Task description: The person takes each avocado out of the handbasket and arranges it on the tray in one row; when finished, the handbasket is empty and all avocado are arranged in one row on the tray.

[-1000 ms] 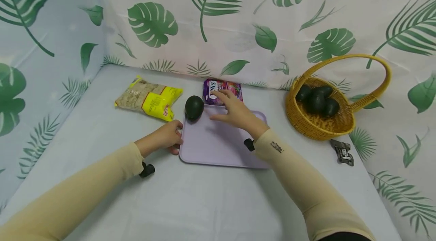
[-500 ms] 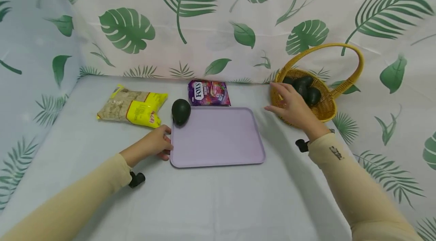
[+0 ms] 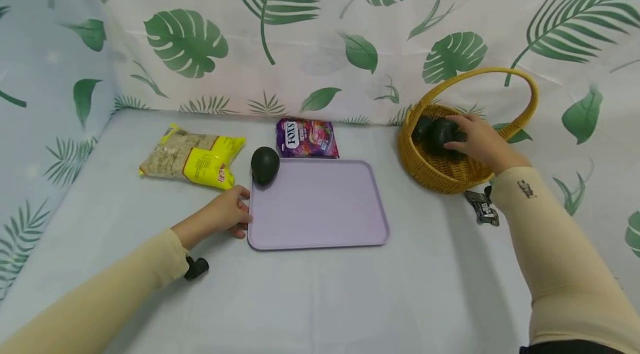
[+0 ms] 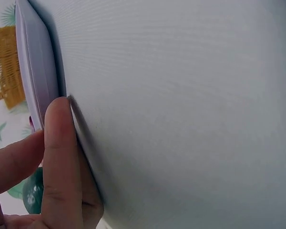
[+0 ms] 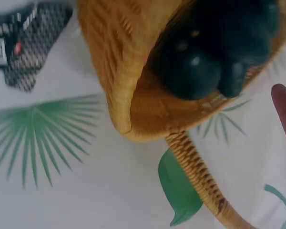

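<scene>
While your right hand reached over the far rim of the wicker basket, its fingers curled down onto the dark avocados piled inside, and you seemed to be closing on the top one, though the head view did not show a full grip. Those fruits looked firm, rounded and smooth-skinned, fairly weighty for their size, so they would likely roll or slip under a fingertip pinch; you would have done better wrapping the widest part from above. The right wrist view showed them packed tightly against each other, leaving little room for fingers between.

Your left hand lay relaxed on the surface, holding nothing, fingertips touching the near left edge of the lilac tray. One avocado sat at the tray's far left corner, beside the yellow snack bag; the purple candy packet lay just past the far edge.

The arched handle stood over your wrist, so lifting straight up risked catching it. Most of the tray was bare, and the surface between basket and tray held nothing; a small dark wrapper lay near the basket.
</scene>
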Demonstrator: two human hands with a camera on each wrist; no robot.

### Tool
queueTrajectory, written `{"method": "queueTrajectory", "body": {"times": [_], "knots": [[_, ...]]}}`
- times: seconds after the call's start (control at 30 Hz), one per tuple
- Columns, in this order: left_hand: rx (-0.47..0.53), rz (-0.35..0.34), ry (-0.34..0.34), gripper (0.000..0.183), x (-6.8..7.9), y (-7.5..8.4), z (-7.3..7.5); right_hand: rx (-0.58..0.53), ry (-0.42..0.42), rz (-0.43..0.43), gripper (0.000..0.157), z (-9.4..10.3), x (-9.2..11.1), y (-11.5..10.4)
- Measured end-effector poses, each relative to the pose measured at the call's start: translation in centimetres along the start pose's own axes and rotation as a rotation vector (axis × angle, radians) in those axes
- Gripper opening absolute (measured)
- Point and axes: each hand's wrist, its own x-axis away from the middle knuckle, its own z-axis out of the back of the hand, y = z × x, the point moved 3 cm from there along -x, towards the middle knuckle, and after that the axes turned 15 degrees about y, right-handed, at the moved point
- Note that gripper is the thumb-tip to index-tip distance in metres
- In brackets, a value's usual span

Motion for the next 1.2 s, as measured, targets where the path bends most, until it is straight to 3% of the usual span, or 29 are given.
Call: {"method": "queueTrajectory", "body": {"times": [0.2,0.4,0.77,1.03,1.2], "knots": [[0.022,0.007,0.018,0.056,0.0,-0.3,0.1,0.066,-0.145,0.021,0.081,-2.1,-3.1,1.8],[0.040,-0.002,0.015,0.057,-0.1,-0.4,0.0,0.091,-0.201,0.001,0.080,-3.3,-3.8,2.9],[0.039,0.017,0.021,0.058,-0.6,-0.6,0.3,0.077,-0.261,-0.019,0.084,-5.0,-5.3,2.1],[0.039,0.021,0.027,0.057,-0.4,-0.4,0.4,0.063,-0.303,-0.037,0.087,-5.4,-4.6,1.8],[0.041,0.023,0.022,0.056,-0.2,-0.4,0.4,0.076,-0.264,-0.027,0.087,-5.0,-4.3,1.9]]}}
